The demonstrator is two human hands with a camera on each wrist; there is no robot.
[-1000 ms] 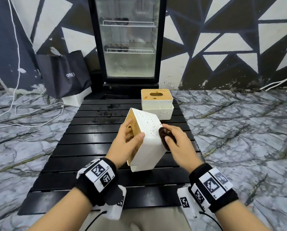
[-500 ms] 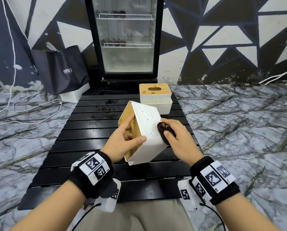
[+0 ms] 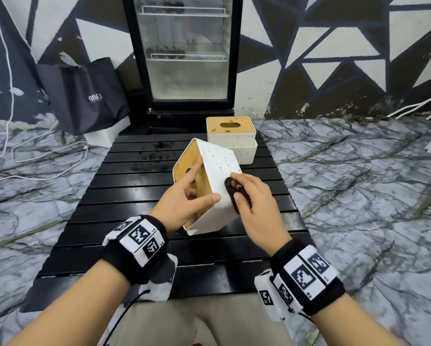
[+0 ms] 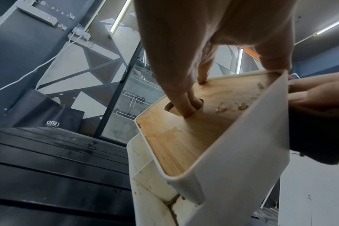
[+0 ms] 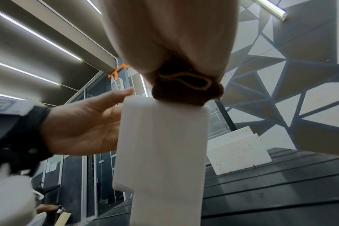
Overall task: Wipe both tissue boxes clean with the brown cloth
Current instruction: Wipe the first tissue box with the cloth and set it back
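Observation:
A white tissue box with a wooden lid is tipped on its side above the black slatted table. My left hand grips it, thumb on the speckled white side and two fingers hooked in the lid's slot. My right hand holds the bunched brown cloth against that white side; the cloth sits on the box's upper edge in the right wrist view. The second tissue box stands upright at the table's far end, its lid stained.
A glass-door fridge stands behind the table. A black paper bag leans against the wall at left, with white cables on the marble floor. Dark smears mark the table's far slats.
The cloth and my right hand have slid a little up and left onto the box's white side. The left hand keeps the same grip and the box stays tilted.

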